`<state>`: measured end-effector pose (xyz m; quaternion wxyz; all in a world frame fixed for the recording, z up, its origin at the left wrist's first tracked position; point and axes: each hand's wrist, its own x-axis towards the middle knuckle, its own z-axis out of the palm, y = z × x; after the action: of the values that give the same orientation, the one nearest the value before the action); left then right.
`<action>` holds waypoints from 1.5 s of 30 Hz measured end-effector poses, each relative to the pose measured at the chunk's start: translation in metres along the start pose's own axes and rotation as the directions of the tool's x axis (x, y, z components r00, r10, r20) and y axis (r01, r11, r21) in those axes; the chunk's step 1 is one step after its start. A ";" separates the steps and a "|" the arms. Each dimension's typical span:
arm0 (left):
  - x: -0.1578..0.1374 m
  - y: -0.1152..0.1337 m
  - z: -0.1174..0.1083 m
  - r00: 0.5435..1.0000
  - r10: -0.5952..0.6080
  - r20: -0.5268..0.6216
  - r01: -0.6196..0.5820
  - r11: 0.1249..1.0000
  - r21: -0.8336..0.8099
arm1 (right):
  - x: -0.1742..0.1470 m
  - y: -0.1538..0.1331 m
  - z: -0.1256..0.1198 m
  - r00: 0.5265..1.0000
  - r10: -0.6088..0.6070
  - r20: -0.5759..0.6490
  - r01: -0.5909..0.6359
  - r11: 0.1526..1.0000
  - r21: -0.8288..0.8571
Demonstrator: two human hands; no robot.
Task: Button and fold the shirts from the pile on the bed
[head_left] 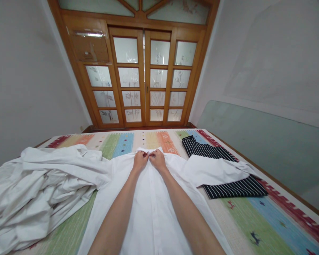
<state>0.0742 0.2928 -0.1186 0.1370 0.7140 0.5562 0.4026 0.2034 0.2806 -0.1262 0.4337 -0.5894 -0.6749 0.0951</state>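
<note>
From where I'm driving, the left hand and right hand are side by side, thumbs and fingers curled in and almost meeting at the tips. Both have a pinch grip on the white collared shirt, right at the neck. Can't make out whether there's a button between the fingertips, too small on my feed.

The collar pokes out just beyond the knuckles, and the front placket runs from the fingertips straight back toward me, between the forearms. So the shirt is right under both hands, spread out face up. One sleeve stretches off to the right of the right hand and lies across a black garment with white pinstripes, which sticks out on both sides of it.

Left of the left hand I've got a big rumpled heap of white fabric; the other sleeve goes into that side, and I honestly can't tell where it ends. All of it sits on a multicolored striped cover with little figures on it.

Well past the hands are wood-framed doors with patterned glass panes. Farther right, a pale green panel lines the wall.
</note>
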 end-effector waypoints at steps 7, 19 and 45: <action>0.000 0.002 0.000 0.998 -0.045 0.046 0.044 0.999 0.019 | 0.001 0.000 0.001 1.000 0.012 -0.006 -0.012 1.000 -0.028; 0.001 -0.004 0.003 0.997 0.037 0.070 -0.041 0.998 0.051 | 0.003 0.004 0.002 1.000 0.007 -0.002 -0.007 1.000 -0.019; 0.004 -0.002 0.003 0.993 0.100 0.057 -0.094 0.990 -0.103 | 0.005 -0.002 -0.004 0.988 0.150 -0.023 -0.146 0.982 0.119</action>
<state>0.0750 0.2980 -0.1203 0.1700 0.7446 0.4955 0.4137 0.2047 0.2830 -0.1200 0.4699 -0.6131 -0.6154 0.1569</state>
